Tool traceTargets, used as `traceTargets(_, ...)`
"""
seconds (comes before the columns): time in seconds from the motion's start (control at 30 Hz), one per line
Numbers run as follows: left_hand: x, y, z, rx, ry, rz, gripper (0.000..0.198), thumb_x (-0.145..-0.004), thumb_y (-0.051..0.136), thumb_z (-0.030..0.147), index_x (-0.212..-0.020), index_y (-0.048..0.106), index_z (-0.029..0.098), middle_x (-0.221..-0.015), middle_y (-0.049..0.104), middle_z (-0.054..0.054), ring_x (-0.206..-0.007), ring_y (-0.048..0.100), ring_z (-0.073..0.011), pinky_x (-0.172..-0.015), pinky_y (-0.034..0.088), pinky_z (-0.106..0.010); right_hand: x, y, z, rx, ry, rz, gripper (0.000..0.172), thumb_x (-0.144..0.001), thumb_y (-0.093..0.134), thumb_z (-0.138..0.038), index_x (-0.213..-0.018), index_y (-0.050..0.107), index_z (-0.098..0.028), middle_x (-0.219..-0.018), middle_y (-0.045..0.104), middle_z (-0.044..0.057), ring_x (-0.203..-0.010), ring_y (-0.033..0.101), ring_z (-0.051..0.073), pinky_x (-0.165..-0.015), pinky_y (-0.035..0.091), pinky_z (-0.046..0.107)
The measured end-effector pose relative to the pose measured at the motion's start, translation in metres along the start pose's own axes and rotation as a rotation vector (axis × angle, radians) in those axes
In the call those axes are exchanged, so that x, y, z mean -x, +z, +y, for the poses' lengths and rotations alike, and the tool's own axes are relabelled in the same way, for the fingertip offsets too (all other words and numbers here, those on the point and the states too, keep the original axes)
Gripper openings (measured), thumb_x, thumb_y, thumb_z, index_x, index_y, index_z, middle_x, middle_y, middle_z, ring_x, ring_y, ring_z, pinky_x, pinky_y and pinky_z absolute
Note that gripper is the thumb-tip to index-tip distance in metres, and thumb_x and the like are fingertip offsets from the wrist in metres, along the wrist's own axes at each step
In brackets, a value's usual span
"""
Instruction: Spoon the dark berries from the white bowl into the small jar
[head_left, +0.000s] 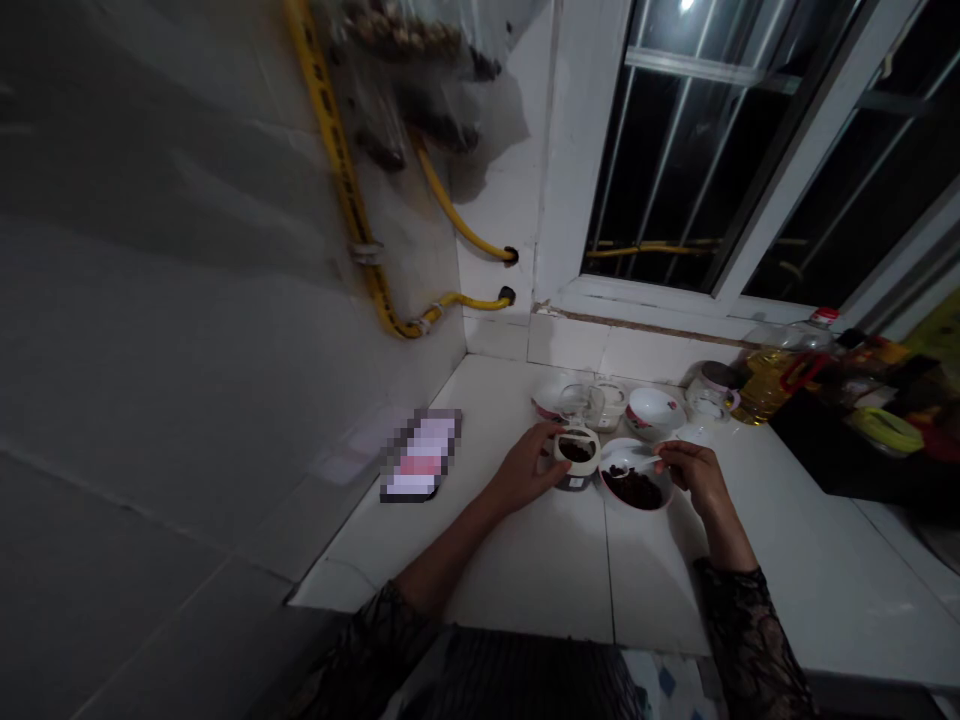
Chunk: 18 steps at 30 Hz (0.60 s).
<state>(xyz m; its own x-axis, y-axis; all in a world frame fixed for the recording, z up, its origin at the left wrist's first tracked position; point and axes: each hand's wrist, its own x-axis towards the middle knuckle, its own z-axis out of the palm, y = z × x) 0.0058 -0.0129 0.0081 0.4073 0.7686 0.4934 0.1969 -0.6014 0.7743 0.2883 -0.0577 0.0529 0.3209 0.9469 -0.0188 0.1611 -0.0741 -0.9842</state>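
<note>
A small jar with a cream rim (576, 478) stands on the counter, dark contents showing through its open top. My left hand (531, 468) is closed around its left side, thumb at the front. Just right of the jar sits a white bowl (611, 495) holding a dark, crumbly food (637, 489). Between finger and thumb my right hand (694, 470) grips the handle of a white spoon (637, 464). The spoon's head is over the left part of the bowl, close to the dark food; whether it carries any is too small to tell.
Behind the jar stand a clear-lidded container (611, 400), a patterned white bowl (655, 411) and a glass jar (711, 392). An oil bottle (765, 385) and a black box (814, 440) with condiments are at right. A phone (421, 458) leans left. Yellow pipe (341, 180) runs along the wall.
</note>
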Motion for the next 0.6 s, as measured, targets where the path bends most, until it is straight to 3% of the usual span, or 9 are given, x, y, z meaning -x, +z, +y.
traceTargets(0.6,0.0002,0.0016,-0.0028,-0.003,0.009,0.008,0.042,-0.084,0.064,0.030,-0.123,0.053,0.021,-0.128,0.060,-0.012,-0.114,0.060,-0.0263,-0.085,0.055,-0.037,0.0018,0.0042,-0.0041,0.036,0.022,0.060,0.021,-0.049,0.066,-0.036,-0.059,0.068,-0.018,-0.041,0.058,0.000,-0.037,0.031,0.008,-0.041,0.019,0.024)
